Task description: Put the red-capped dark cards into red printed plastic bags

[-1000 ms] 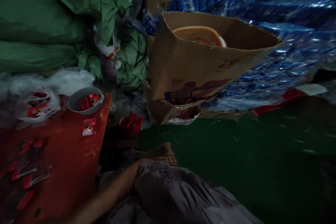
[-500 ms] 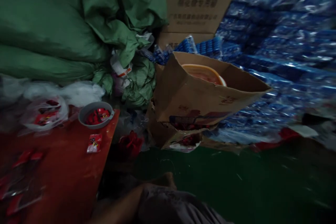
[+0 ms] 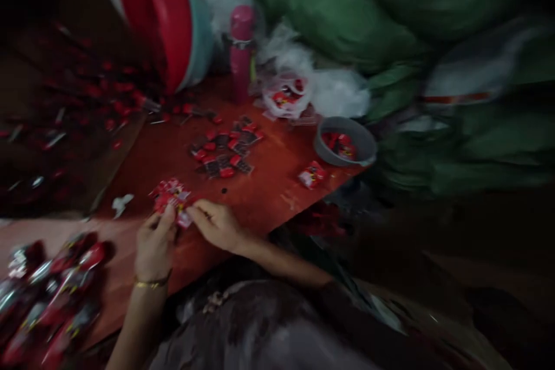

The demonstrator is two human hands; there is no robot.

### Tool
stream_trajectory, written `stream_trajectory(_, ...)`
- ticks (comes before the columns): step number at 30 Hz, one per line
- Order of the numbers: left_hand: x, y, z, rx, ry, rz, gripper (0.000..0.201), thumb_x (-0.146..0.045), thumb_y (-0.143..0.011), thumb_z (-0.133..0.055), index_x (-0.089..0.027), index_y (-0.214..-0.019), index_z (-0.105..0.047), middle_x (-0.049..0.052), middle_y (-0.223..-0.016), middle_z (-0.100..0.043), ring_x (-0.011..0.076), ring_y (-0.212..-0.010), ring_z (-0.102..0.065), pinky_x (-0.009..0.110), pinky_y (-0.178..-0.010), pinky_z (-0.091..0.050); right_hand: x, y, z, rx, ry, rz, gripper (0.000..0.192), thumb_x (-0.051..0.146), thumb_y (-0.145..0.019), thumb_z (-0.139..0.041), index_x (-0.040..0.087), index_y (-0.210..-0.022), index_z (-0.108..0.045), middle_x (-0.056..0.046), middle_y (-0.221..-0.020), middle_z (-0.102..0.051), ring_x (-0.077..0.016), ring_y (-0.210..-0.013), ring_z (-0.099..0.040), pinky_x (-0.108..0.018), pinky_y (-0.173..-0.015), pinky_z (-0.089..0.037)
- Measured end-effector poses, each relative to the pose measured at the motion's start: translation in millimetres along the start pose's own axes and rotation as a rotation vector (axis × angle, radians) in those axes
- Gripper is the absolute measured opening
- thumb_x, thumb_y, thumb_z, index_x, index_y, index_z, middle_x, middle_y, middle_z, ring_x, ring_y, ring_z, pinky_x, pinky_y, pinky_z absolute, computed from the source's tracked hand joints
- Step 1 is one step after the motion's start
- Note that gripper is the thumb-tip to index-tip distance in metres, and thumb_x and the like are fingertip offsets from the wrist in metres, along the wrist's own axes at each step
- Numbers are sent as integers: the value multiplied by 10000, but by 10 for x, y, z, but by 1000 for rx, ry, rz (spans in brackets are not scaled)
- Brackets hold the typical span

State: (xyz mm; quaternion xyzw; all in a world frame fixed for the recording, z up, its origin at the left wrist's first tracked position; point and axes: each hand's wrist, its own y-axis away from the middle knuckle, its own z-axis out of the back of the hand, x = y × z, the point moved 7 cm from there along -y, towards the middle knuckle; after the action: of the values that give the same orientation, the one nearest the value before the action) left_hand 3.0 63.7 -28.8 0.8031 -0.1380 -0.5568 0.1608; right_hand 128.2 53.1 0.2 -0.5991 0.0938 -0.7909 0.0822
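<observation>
The left hand point(image 3: 152, 243) and the right hand point(image 3: 217, 224) meet near the front edge of the red desk point(image 3: 264, 196), both pinching the same small bunch of red packets point(image 3: 172, 199). The bunch sits between the fingertips and just beyond them, its far end resting on the desk. The left wrist wears a thin gold bracelet point(image 3: 151, 284).

The packets are small, glossy red sachets with white and dark print; blur hides anything finer.

At the far left, a heap of similar shiny packets point(image 3: 47, 289) lies close by the left forearm. A white scrap point(image 3: 120, 203) lies just left of the bunch. Farther back, a cluster of dark and red pieces point(image 3: 225, 150) is spread mid-desk. Behind it stand a tilted red basin point(image 3: 160, 17) and a pink bottle point(image 3: 241, 49), then a clear bag point(image 3: 286, 95). To the right, a single packet point(image 3: 312, 174) lies near a grey bowl point(image 3: 344, 141) holding red pieces. Green sacks point(image 3: 368, 17) pile behind.
</observation>
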Motion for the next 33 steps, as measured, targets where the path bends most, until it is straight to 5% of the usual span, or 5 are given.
stream_trajectory(4,28,-97,29,-131,145,-20,255,-276,-521,-822,-154,-619,-620,-53,-548,-605,55,-480,-531,163,-494,-445,-179,30,265,-112,38,-48,292,345,-924,-337,187,-879,-578,-5,-722,-608,-109,-638,-562,-200,-606,-424)
stream_trajectory(11,-3,-131,134,-180,207,24,264,-263,-520,-820,-147,-638,-614,-43,-575,-626,68,-508,-576,158,-490,-450,-518,44,1055,-343,762,-67,225,328,-866,-457,162,-953,-580,-95,-882,-646,-213,-832,-584,-322,-779,-441)
stream_trajectory(20,-36,-201,154,-218,295,71,175,-181,-621,-765,-160,-706,-613,-10,-667,-686,137,-648,-660,252,-631,-539,-359,-280,735,-161,868,7,247,323,-886,-442,160,-1000,-589,-100,-958,-640,-228,-883,-541,-337,-800,-401)
stream_trajectory(25,-49,-202,203,-224,289,71,174,-178,-628,-760,-158,-704,-605,2,-692,-694,135,-642,-662,227,-595,-532,-602,-350,1026,-296,1037,-192,427,441,-830,-501,115,-1102,-546,-182,-1068,-589,-307,-932,-509,-396,-738,-395)
stream_trajectory(33,31,-248,-43,-156,268,60,270,-230,-525,-818,-144,-656,-599,-24,-620,-658,95,-545,-615,193,-536,-484,-904,-377,1042,-150,1069,-260,328,345,-800,-560,138,-1054,-581,-165,-1114,-582,-302,-989,-504,-427,-784,-408)
